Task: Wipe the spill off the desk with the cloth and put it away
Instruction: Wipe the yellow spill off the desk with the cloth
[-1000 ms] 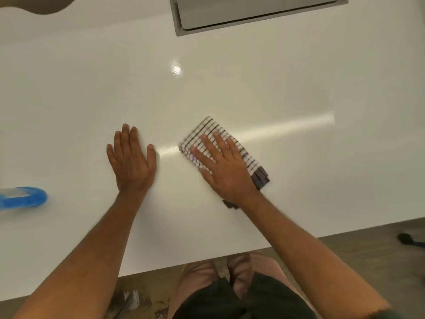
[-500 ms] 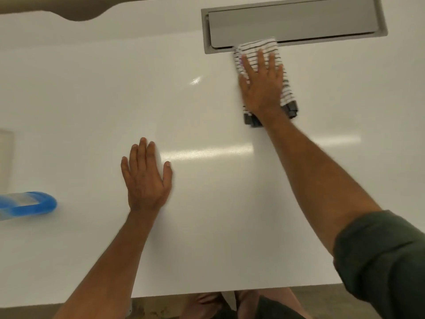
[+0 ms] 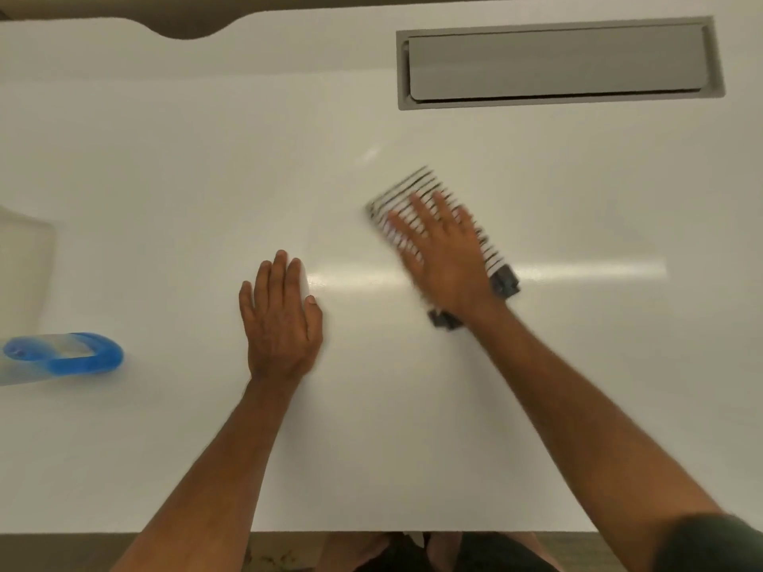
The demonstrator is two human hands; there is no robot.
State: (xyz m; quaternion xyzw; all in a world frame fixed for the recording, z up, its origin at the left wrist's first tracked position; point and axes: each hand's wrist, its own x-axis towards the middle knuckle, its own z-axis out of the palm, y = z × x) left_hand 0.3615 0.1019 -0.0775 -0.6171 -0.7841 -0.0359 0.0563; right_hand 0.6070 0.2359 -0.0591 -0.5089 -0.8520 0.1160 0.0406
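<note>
Both hands lie flat on the white desk (image 3: 165, 179). The right hand (image 3: 444, 262), fingers spread and palm down, presses on the striped cloth (image 3: 406, 196) without gripping it; half a second ago it held the cloth up against the grey recessed panel (image 3: 557, 61) at the far edge, and now hand and cloth have come back toward the middle of the desk, well clear of the panel. The left hand (image 3: 280, 319) rests open and empty, fingers together, in nearly the same spot as before.

The cloth is a folded rectangle, white with thin dark stripes and a dark band at its near end; motion blur smears the stripes. The desk surface is smooth and glossy, with a bright streak of reflected light between the hands. No spill can be made out. At the left edge a blue-rimmed translucent object (image 3: 66, 357) is cut off and blurred.
</note>
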